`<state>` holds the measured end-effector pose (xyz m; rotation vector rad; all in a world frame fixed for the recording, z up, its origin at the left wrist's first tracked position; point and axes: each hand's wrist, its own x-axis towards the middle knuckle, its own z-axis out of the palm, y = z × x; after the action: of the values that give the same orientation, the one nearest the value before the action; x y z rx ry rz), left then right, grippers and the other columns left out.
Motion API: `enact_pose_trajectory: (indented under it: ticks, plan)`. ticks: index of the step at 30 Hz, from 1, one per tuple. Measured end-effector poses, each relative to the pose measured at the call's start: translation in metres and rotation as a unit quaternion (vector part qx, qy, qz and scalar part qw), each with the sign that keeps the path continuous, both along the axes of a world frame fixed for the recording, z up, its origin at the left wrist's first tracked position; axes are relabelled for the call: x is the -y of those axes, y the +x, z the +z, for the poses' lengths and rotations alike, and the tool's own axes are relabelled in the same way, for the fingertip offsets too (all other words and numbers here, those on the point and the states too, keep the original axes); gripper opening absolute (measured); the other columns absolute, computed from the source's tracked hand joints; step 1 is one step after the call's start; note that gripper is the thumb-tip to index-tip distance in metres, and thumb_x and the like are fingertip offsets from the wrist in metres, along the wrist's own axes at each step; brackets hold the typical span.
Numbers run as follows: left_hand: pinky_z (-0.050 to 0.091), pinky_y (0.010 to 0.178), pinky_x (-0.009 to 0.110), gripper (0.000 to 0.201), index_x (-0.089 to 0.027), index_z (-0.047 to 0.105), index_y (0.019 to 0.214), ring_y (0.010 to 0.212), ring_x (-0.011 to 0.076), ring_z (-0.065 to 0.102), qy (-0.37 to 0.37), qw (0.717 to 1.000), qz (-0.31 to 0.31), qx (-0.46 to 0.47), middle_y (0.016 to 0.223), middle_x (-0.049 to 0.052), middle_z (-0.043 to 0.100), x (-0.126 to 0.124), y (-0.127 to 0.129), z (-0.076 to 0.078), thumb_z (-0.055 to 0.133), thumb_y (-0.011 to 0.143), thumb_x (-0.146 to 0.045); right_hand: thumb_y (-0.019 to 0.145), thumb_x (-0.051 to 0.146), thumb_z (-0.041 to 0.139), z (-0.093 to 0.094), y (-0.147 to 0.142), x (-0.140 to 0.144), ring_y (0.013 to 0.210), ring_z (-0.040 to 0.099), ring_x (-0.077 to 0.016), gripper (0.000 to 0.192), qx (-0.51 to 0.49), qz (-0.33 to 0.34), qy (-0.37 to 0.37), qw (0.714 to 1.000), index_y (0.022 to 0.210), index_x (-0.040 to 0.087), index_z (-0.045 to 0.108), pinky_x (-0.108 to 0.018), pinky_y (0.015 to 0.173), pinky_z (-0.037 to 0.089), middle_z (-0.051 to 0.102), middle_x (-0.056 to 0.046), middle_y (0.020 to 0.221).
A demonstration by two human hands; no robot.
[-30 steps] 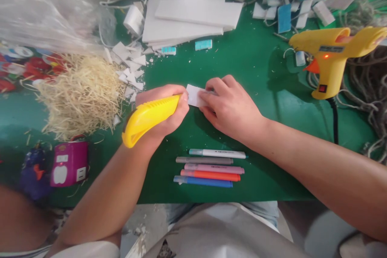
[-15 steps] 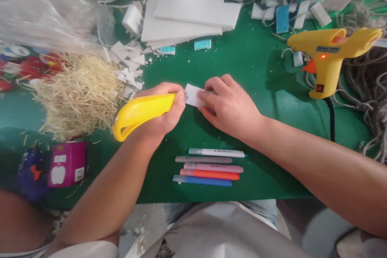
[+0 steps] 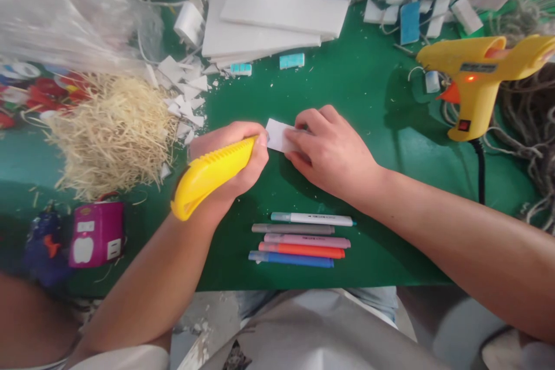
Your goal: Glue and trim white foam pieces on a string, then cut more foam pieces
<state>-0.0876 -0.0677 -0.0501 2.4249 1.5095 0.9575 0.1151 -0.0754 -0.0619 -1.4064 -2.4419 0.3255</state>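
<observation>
My left hand [image 3: 243, 156] is closed around a yellow utility knife [image 3: 212, 176], its handle end pointing down to the left. The front end of the knife is at the left edge of a small white piece of board [image 3: 276, 134]; the blade itself is mostly hidden by my thumb. My right hand [image 3: 329, 150] grips the other end of that white piece, with the fingers bent over it. Below the hands lie several marker pens [image 3: 299, 240] side by side, in teal-white, grey, pink, orange and blue.
White foam boards [image 3: 269, 23] are stacked at the back. A yellow hot glue gun [image 3: 474, 81] with a lit red light stands right, by grey rope [image 3: 520, 121]. Straw [image 3: 113, 133], white scraps [image 3: 186, 89] and a purple box [image 3: 96, 234] lie left. Blue-white pieces [image 3: 410, 23] are heaped back right.
The knife's handle end has swung downward and slightly right, so the knife lies at a steeper slant. My right hand still grips the white piece in nearly the same place.
</observation>
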Motion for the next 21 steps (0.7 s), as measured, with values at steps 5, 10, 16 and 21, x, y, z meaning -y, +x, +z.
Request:
enact_pose_trajectory:
  ticks: [5,10,16,21]
  plan:
    - [0.057,0.064,0.028,0.016,-0.028,0.074,0.091,0.067,0.0155,0.073,-0.007,1.000,0.010,-0.007,0.077,-0.004,0.077,0.002,0.004,0.004,0.060,0.094,-0.034,0.101,0.021,0.046,0.002,0.000,0.001,0.098,0.047,-0.0297,0.032,0.009,0.000,-0.005,1.000,0.111,0.010,0.075,-0.045,0.081,0.045,0.066,-0.021,0.119]
    - [0.056,0.062,0.026,0.016,-0.027,0.076,0.093,0.068,0.0150,0.072,-0.028,0.999,-0.016,-0.018,0.078,-0.003,0.077,-0.003,0.000,0.003,0.062,0.094,-0.035,0.103,0.021,0.044,0.001,0.001,0.001,0.097,0.048,-0.0297,0.033,0.000,0.002,0.004,1.000,0.110,0.011,0.075,-0.046,0.080,0.045,0.066,-0.021,0.117]
    - [0.057,0.066,0.027,0.016,-0.028,0.075,0.091,0.072,0.0156,0.075,-0.016,1.000,-0.017,-0.004,0.081,-0.004,0.079,-0.001,0.001,0.004,0.060,0.095,-0.033,0.103,0.022,0.045,0.001,0.000,0.001,0.098,0.049,-0.0297,0.033,0.007,0.000,0.006,1.000,0.111,0.011,0.076,-0.046,0.081,0.045,0.066,-0.021,0.118]
    - [0.054,0.063,0.029,0.016,-0.030,0.076,0.095,0.069,0.0161,0.074,-0.025,1.000,0.000,-0.017,0.076,-0.004,0.076,0.001,-0.006,0.003,0.061,0.095,-0.036,0.103,0.020,0.044,0.001,0.000,0.001,0.099,0.050,-0.0303,0.033,0.013,-0.003,0.002,1.000,0.110,0.011,0.075,-0.046,0.081,0.046,0.066,-0.021,0.119]
